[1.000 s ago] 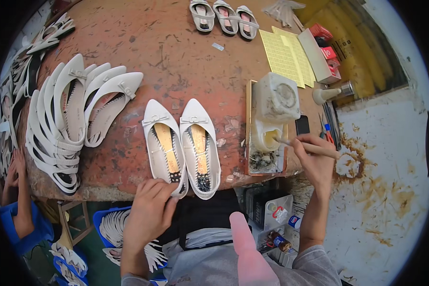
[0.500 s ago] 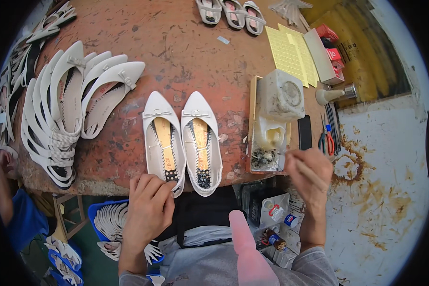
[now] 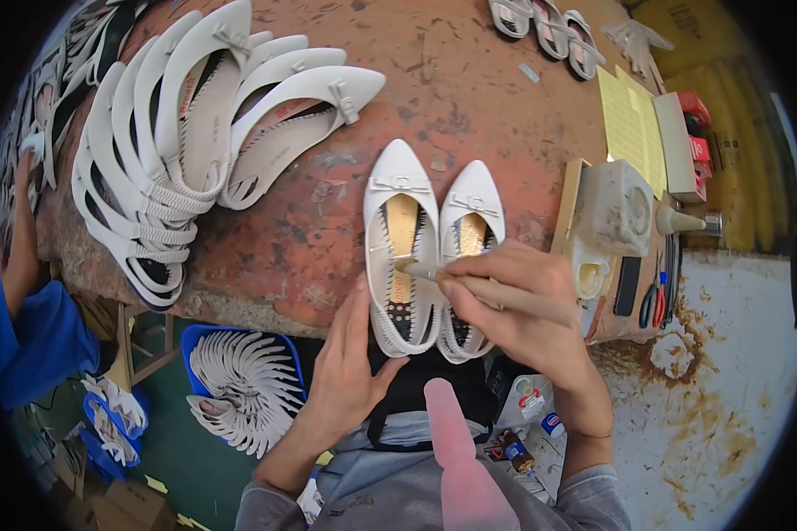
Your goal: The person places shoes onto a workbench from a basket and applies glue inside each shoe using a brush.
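Along the near edge of our scuffed reddish-brown worktable (image 3: 274, 230), two white pointed-toe slingback flats (image 3: 402, 165) stand side by side, toes away from us, a bow across each; our right hand (image 3: 533, 334) is clamped round the wooden handle of a brush (image 3: 514, 298), whose bristle end is at the golden insole strip (image 3: 401, 223) of the left flat (image 3: 381, 252), though we cannot tell how firmly it touches; our left hand (image 3: 345, 380) is loose, thumb apart from fingers, just beside that flat's heel, and we cannot tell whether it touches. To our right, a wooden-sided tray (image 3: 568, 199) bears a grimy whitish plastic container (image 3: 620, 208); near it we have a flat black object (image 3: 627, 285) and pliers (image 3: 653, 305) with red and blue handles; farther off lie yellow sheets (image 3: 629, 133). To our left, more white slingbacks (image 3: 205, 146) are nested in a fan; toward the far side stand three pale shoes (image 3: 549, 31); below the table, we see a blue bin (image 3: 190, 354) of fanned pale pieces (image 3: 239, 380); at far left shows a co-worker's blue garment (image 3: 49, 354).
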`<state>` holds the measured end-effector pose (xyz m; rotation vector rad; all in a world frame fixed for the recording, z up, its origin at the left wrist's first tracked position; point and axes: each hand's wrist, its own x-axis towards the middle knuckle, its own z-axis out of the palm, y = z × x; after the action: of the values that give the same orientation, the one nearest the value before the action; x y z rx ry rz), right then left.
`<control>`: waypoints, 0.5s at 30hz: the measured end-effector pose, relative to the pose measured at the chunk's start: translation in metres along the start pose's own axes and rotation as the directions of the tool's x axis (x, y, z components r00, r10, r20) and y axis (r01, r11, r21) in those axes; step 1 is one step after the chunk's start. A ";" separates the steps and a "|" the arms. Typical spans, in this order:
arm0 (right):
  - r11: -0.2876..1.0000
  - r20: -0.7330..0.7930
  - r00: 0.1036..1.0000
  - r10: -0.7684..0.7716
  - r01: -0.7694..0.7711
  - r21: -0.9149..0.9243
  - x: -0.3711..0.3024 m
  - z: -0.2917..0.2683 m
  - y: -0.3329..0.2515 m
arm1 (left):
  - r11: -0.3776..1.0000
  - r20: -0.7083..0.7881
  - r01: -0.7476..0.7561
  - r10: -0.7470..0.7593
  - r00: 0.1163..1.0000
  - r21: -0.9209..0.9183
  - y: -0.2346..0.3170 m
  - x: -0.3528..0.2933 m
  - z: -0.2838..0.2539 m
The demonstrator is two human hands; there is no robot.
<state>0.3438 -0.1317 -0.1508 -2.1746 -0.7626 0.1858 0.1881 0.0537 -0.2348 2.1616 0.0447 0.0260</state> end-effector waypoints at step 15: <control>0.967 0.353 0.920 -0.169 0.225 -0.123 0.025 0.009 0.007 | 0.995 -0.023 -0.058 0.056 0.998 -0.081 -0.009 0.000 0.002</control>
<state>0.3636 -0.1148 -0.1586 -2.2262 -1.2264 0.4166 0.1881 0.0567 -0.2434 2.0805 -0.0059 0.0816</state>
